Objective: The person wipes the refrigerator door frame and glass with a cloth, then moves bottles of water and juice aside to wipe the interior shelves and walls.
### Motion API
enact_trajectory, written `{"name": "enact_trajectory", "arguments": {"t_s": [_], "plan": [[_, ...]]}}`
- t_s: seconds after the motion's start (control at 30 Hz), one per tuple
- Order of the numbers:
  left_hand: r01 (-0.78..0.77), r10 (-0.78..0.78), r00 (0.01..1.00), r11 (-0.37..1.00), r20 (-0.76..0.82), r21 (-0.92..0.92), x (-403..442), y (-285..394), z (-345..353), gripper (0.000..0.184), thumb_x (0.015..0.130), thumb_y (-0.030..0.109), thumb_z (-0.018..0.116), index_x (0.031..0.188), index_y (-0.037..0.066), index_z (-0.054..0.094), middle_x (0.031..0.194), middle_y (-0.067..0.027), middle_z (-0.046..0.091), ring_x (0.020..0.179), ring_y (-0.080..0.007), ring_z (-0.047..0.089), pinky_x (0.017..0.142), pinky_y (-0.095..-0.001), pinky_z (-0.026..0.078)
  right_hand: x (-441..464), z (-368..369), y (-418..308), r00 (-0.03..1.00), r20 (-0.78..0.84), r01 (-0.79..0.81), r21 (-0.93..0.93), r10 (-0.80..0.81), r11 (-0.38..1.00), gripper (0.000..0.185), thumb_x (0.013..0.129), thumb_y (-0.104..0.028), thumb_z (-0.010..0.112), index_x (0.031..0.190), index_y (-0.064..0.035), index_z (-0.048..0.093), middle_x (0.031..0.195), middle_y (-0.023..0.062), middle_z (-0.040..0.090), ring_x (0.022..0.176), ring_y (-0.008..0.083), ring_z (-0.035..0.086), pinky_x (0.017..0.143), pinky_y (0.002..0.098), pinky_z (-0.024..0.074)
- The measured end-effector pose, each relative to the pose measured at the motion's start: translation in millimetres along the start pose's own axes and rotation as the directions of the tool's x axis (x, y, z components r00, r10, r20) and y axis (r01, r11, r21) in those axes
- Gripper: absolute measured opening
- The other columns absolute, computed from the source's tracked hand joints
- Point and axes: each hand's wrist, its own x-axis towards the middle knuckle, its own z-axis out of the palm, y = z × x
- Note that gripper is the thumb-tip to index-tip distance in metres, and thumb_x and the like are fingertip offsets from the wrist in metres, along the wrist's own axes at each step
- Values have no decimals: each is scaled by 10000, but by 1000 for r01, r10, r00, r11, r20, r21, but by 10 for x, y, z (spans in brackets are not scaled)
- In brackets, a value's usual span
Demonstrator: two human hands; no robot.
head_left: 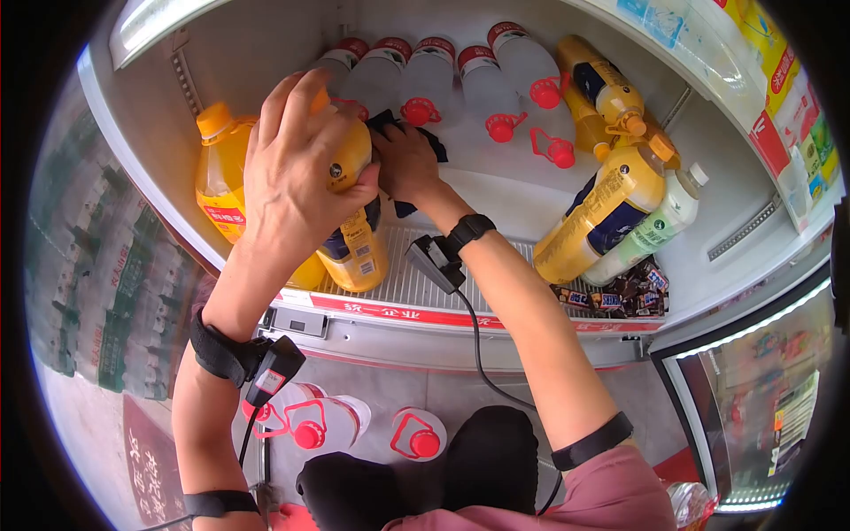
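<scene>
My left hand (297,173) is curled over the upper part of a large yellow drink bottle (356,261) with a dark blue label, at the left front of the cooler shelf. Beside it stands an orange-capped juice bottle (221,173) with a red label, partly covered by my hand. Deeper in, my right hand (409,164) presses on a bunched black cloth (434,144) against the shelf; some of its fingers are hidden. Just behind the cloth lie several clear water bottles (429,80) with red caps and handles.
To the right lean yellow bottles (611,195) and a pale green bottle (660,212), with Snickers bars (620,296) near the wire shelf's front (425,310). Red-handled water bottles (416,434) stand on the floor by my knees. A cable (478,345) hangs from my right wrist.
</scene>
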Motion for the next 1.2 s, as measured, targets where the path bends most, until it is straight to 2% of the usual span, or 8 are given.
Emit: {"name": "enact_trajectory", "arguments": {"t_s": [0.1, 0.23, 0.33, 0.53, 0.73, 0.97, 1.1, 1.2], "plan": [[-6, 5, 1000, 1000, 11, 10, 6, -22, -49, 468, 537, 132, 707, 997, 109, 626, 1203, -111, 460, 1111, -318, 440, 889, -407, 427, -229, -205, 181, 996, -93, 22, 48, -17, 999, 330, 816, -225, 511, 1068, -22, 575, 1021, 149, 559, 1018, 311, 497, 886, 416, 375], [-1, 1, 1000, 1000, 0, 3, -20, -32, -99, 458, 515, 148, 720, 961, 101, 624, 1194, -115, 464, 1106, -317, 444, 873, -408, 434, -756, -714, 600, 979, -134, -197, -399, 156, 895, 328, 836, -203, 496, 1066, 19, 569, 1086, 154, 559, 1019, 334, 505, 887, 420, 378], [-14, 13, 999, 999, -37, -31, -37, -50, -79, 451, 502, 158, 734, 929, 78, 616, 1191, -121, 459, 1099, -326, 442, 859, -405, 440, -805, -801, 565, 987, -95, -157, -440, 128, 884, 354, 811, -218, 508, 1063, 24, 568, 1077, 182, 556, 1032, 347, 492, 898, 430, 365], [-11, 7, 998, 998, -59, -60, -39, 6, -79, 449, 502, 116, 726, 935, 76, 614, 1191, -128, 454, 1105, -346, 432, 862, -409, 441, -192, -81, 79, 990, -107, 96, 32, -92, 995, 366, 802, -252, 541, 1114, -63, 567, 1103, 125, 554, 1075, 318, 457, 916, 413, 361], [-8, 8, 999, 1000, -43, 8, -45, 35, -93, 468, 515, 118, 713, 973, 94, 620, 1185, -138, 454, 1116, -348, 426, 875, -417, 433, -134, -94, 54, 991, -45, 126, 31, -125, 992, 387, 808, -245, 551, 1155, -77, 529, 1123, 116, 510, 1056, 300, 465, 932, 406, 343], [-11, 11, 997, 1000, -74, -4, -71, 38, -99, 457, 526, 113, 708, 974, 103, 621, 1186, -132, 457, 1117, -344, 430, 873, -414, 439, -1074, -1156, 941, 919, 189, -153, -639, 347, 754, 713, 789, -408, 575, 1237, 101, 353, 1180, 274, 410, 1086, 420, 431, 955, 468, 314], [-20, 21, 997, 1000, -72, 13, -65, 68, -140, 447, 542, 113, 708, 980, 104, 618, 1199, -120, 456, 1124, -335, 430, 871, -409, 443, -920, -1007, 770, 814, 151, -298, -720, 561, 627, 786, 723, -382, 659, 1234, 118, 332, 1212, 315, 356, 1097, 488, 387, 965, 547, 273], [-3, 4, 999, 1000, -38, 26, -47, 105, -171, 436, 556, 115, 707, 982, 106, 616, 1213, -115, 449, 1143, -331, 414, 899, -425, 414, -1027, -783, 758, 907, -36, -291, -775, 420, 561, 551, 743, -181, 613, 1164, 109, 408, 1158, 298, 424, 1050, 474, 429, 927, 521, 330]]}}
